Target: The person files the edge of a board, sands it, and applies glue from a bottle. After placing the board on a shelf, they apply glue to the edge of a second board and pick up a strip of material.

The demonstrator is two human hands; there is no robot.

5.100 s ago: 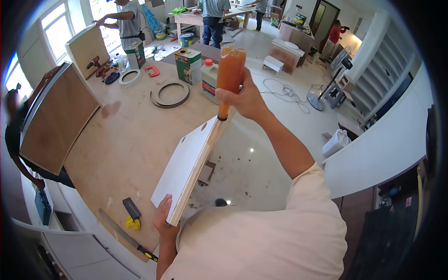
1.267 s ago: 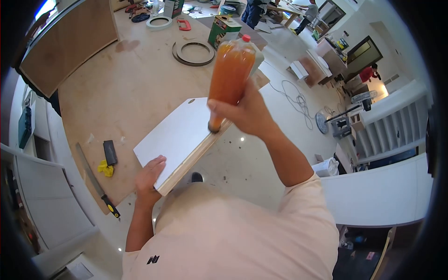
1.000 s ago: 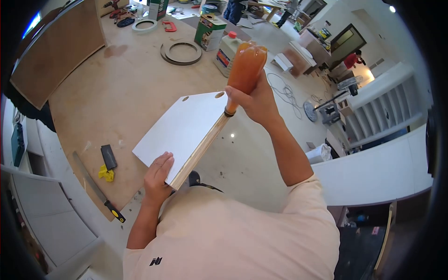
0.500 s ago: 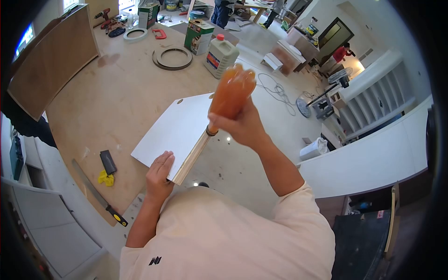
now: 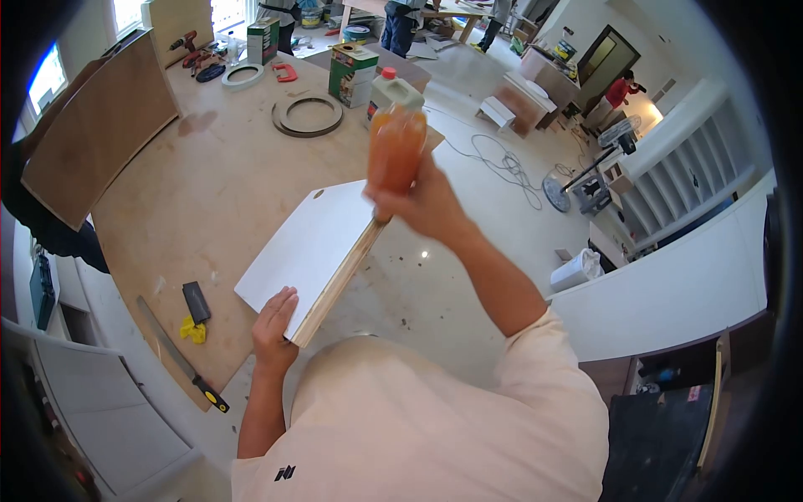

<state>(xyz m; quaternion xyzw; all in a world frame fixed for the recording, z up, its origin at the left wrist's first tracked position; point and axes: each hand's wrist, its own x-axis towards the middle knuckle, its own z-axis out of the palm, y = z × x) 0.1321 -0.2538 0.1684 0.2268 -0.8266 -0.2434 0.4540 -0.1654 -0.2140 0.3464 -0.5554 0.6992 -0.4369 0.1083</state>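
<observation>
My right hand (image 5: 422, 201) grips an upturned clear plastic bottle of orange liquid (image 5: 396, 155), its fingers wrapped round the lower part. The bottle's neck meets the raw wood edge of a white board (image 5: 305, 243), near the far end of that edge. At the near corner of the board, my left hand (image 5: 274, 330) holds on, fingers over the white face and thumb hidden. One round hole shows near the board's far side. The board lies over the right border of the brown worktable (image 5: 226, 167). Motion blurs the bottle, and my hand hides part of its neck.
On the table's left are a handsaw (image 5: 180, 356), a dark block (image 5: 196, 301) and a yellow cloth (image 5: 193, 332). Edging coils (image 5: 308, 115), a green can (image 5: 351, 75) and a jug (image 5: 393, 90) stand farther back. A curved wooden panel (image 5: 104, 125) stands at left. Several people are in the background.
The bottle has moved a little farther along the board's edge, away from my left hand. It now covers more of the jug. The board's near corner has shifted slightly left and toward me.
</observation>
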